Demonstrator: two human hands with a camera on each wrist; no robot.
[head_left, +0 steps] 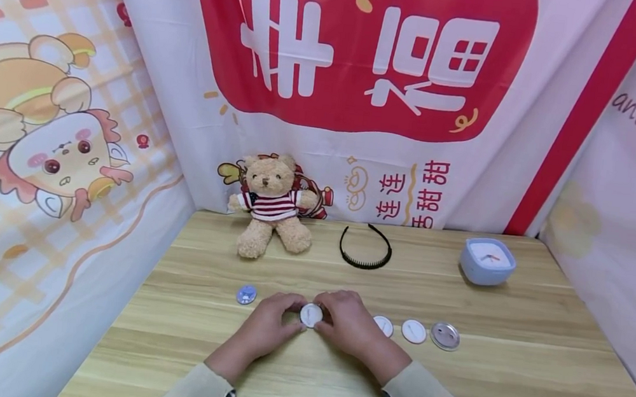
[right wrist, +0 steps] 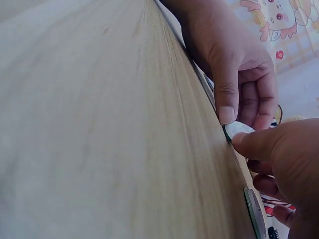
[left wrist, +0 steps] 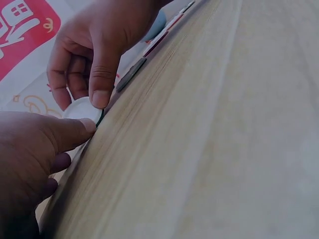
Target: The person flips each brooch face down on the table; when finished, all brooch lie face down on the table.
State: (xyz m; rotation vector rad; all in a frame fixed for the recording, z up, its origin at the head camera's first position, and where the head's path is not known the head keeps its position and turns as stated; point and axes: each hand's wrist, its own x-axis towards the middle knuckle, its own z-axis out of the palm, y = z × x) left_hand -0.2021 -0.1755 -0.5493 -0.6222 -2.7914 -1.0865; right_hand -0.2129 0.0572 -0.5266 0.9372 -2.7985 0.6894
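A small round white button badge (head_left: 311,315) lies between the two hands at the middle of the table, its pin side facing up. The left hand (head_left: 270,325) grips its left edge with thumb and fingers. From the other side the right hand (head_left: 350,324) pinches its right edge. In the left wrist view both thumbs touch the rim of the badge (left wrist: 79,110), low over the wood. The right wrist view also shows the badge (right wrist: 238,129) between the thumbs; the fingertips behind it are partly hidden.
Right of the hands lie two white badges (head_left: 414,331), one partly covered by the right hand, and a larger silver badge (head_left: 445,336). A blue badge (head_left: 247,294) lies left. Behind are a teddy bear (head_left: 271,207), a black headband (head_left: 364,265) and a blue clock (head_left: 487,262).
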